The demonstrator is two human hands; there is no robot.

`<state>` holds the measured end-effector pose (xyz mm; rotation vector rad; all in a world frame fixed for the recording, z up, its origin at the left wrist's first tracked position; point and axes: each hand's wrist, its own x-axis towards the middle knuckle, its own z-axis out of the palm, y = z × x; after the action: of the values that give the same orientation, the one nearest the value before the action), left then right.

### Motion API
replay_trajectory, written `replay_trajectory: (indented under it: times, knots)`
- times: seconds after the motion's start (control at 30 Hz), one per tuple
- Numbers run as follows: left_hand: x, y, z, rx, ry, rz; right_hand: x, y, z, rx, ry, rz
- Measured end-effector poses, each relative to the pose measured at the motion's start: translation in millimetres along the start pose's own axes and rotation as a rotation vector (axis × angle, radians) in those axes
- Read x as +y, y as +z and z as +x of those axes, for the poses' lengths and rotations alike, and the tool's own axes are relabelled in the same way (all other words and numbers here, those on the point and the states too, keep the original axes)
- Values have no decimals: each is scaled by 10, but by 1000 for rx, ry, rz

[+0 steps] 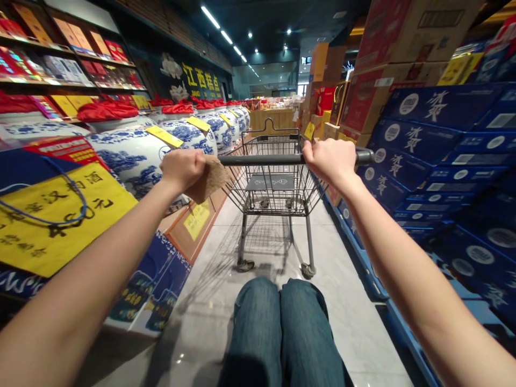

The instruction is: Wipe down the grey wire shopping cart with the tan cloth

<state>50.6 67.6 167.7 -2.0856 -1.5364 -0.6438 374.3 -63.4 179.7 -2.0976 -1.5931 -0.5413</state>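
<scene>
Shopping cart (270,201) handle (258,159): left hand (183,172) clenched on it, pinching a brown fibrous scrap (209,180), right hand (328,161) clenched too; careless steering could clip porcelain jars (124,161) at ten o'clock or blue cartons (439,123) at two.

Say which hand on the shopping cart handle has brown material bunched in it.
The left hand holds the brown material; the right hand grips the shopping cart handle bare.

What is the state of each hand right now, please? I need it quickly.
Left hand: closed on the shopping cart handle, also holding a brown textured piece.
Right hand: closed on the same handle.
</scene>
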Motion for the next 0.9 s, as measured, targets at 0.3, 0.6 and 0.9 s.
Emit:
replay_trajectory:
  times: [0.3, 0.6, 0.9]
  knots:
    - [1081, -135, -43, 12, 159, -160, -60, -21, -24, 7, 24, 2]
    - [194, 45, -70, 45, 96, -154, -56, -22, -5, -3, -13, -15]
    - [542, -71, -2, -8, -126, -123, -48, 8, -4, 9, 13, 27]
